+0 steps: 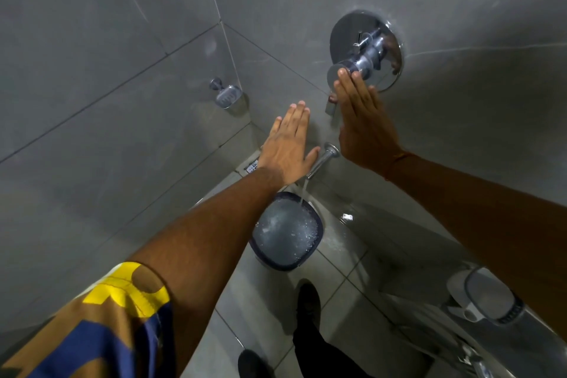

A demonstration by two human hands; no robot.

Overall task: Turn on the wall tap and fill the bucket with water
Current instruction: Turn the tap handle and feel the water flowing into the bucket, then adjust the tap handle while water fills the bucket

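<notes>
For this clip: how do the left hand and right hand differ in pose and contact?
The right hand is raised higher, fingertips touching the chrome mixer knob; the left hand touches no fitting and hovers near the spout. The right hand shows more edge-on; the left hand shows its back. Both are open and flat, fingers extended, gripping nothing, above the filling bucket.

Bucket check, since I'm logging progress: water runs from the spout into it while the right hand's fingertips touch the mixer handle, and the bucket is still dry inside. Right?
Not quite. The head view shows the bucket already holding bubbling water, not dry. The rest stands: water runs from the spout into it, and the right hand touches the mixer handle with its fingertips.
</notes>
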